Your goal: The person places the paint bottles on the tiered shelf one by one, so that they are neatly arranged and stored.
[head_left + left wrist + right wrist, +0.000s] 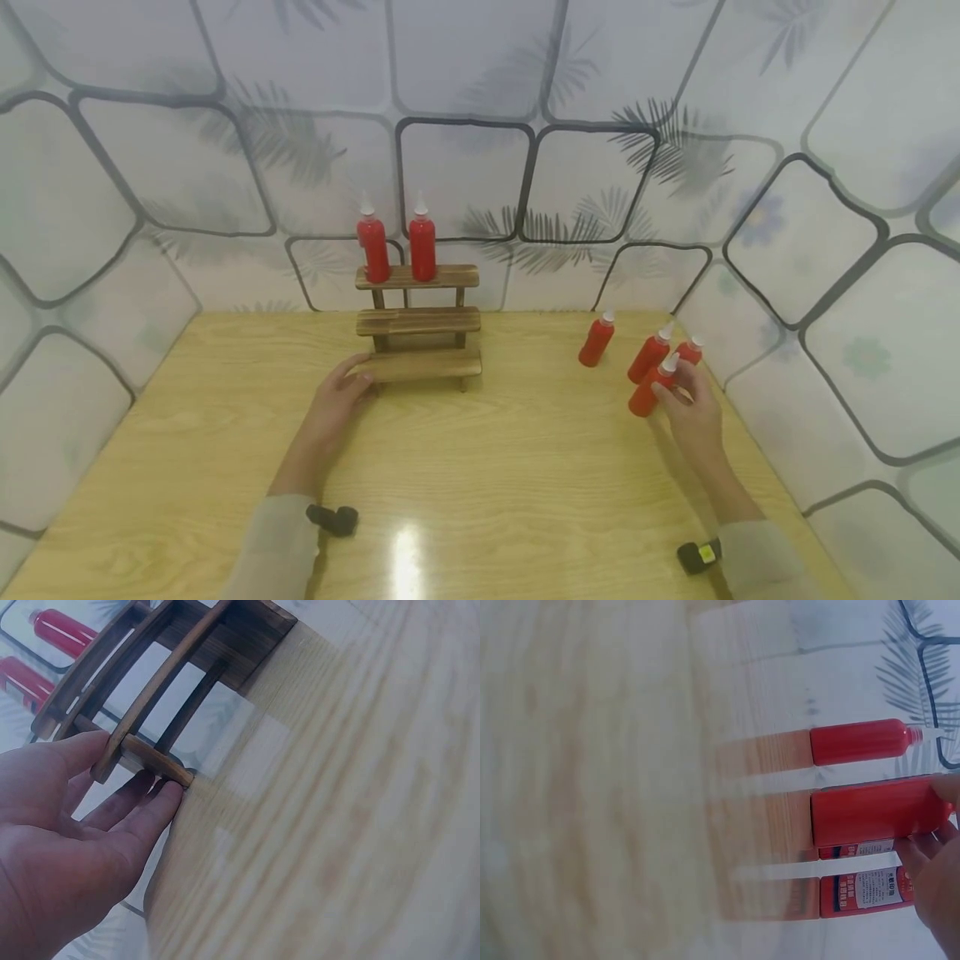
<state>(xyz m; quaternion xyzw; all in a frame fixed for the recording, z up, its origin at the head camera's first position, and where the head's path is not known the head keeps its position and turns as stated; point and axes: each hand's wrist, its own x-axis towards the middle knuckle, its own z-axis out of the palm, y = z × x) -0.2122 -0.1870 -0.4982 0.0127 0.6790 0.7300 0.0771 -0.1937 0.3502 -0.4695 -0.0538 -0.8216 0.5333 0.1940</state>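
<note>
My left hand [341, 398] grips the left end of the lowest step of a three-tier wooden rack [418, 364]. In the left wrist view its thumb lies against the step's end, with the fingers by the leg below. Two red squeeze bottles with white nozzle tips, a left one [377, 250] and a right one [423, 248], stand on the top tier. At the right, my right hand [696, 412] holds a red bottle [645, 397] near its neck, thumb on one side and fingers on the other. The right wrist view shows this red bottle [874, 814] between thumb and fingers.
Close around the held bottle stand more red bottles: one behind it [648, 358], one beside the fingers [688, 352] and one farther left [597, 340]. The light wood table [480, 483] meets patterned walls [465, 179] at the back and sides.
</note>
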